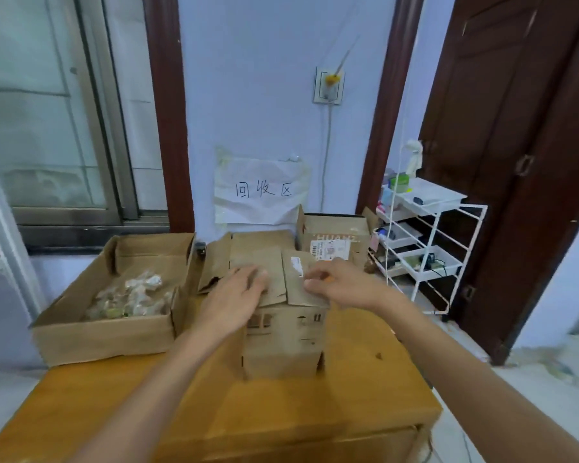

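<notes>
Small cardboard box [283, 342], printed front, flaps folded over, left hand [238, 289] flat on left flap, right hand [335, 285] curled at right flap, pinch unclear, tray box [104, 339] just left, carton [335, 242] behind, table [365, 379] edge right.

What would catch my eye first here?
The left hand lies flat and the right hand curls on the top flaps of the cardboard box in the middle. An open box of clear-wrapped bits sits to its left, and a handwritten paper sign hangs behind it.
</notes>
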Available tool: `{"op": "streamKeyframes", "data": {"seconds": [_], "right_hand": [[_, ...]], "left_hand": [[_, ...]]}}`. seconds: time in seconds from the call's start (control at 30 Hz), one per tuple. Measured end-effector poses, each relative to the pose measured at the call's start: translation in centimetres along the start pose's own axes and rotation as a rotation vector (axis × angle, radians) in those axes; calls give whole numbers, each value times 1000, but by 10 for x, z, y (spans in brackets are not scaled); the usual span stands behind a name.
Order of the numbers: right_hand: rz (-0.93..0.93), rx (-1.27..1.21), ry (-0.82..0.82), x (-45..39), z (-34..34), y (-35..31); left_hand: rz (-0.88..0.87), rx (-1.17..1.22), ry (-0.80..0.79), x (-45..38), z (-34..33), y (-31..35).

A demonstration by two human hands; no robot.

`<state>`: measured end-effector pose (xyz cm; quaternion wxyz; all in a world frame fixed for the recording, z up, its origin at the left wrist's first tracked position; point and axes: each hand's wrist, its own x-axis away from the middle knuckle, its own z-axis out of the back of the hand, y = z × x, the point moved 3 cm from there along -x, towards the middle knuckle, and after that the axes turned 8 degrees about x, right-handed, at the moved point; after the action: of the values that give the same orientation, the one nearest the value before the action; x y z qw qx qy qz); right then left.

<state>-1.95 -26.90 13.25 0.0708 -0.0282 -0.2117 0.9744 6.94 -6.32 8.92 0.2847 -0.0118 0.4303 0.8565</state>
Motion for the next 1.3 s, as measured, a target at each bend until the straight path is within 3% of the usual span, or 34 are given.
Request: {"op": "streamKeyframes", "data": {"seconds": [0.07,0.2,0.27,0.33,0.43,0.5,0.6,0.67,0.77,0.87,0.93,1.0,1.1,1.3], "right_hand": [[-6,-26,22,11,-7,-9],[-111,227,-80,28,-28,-23],[-105,300,-11,33,-33,-28],[-99,301,83,35,-34,-28],[-80,214,172,40,-27,-22],[-68,77,240,44,-25,-15],[-99,-322,309,51,-25,-4],[-162,-622,362,54,-29,10],[-276,-898,393,60,-37,34],[-291,-1083,304,66,-51,51],[-294,-1024,232,70,-61,51],[-339,-891,172,72,-77,46],[-356,-777,200,70,-101,42],[-322,-346,219,44,-73,48]], "left_hand": [[69,-76,-23,-9,2,7],[153,-236,-73,-10,-3,26],[189,-303,-82,-11,-5,31],[202,-295,-90,-14,-2,32],[172,-103,-66,-15,11,31],[159,39,-50,-12,21,28],[219,387,-56,-12,35,12],[216,570,65,-16,45,-6],[148,538,180,-15,44,-27],[184,207,215,0,28,-39],[191,-105,167,10,13,-42],[140,-272,123,14,5,-36],[64,-222,50,8,3,-29],[300,-267,-163,-13,14,-33]]}}
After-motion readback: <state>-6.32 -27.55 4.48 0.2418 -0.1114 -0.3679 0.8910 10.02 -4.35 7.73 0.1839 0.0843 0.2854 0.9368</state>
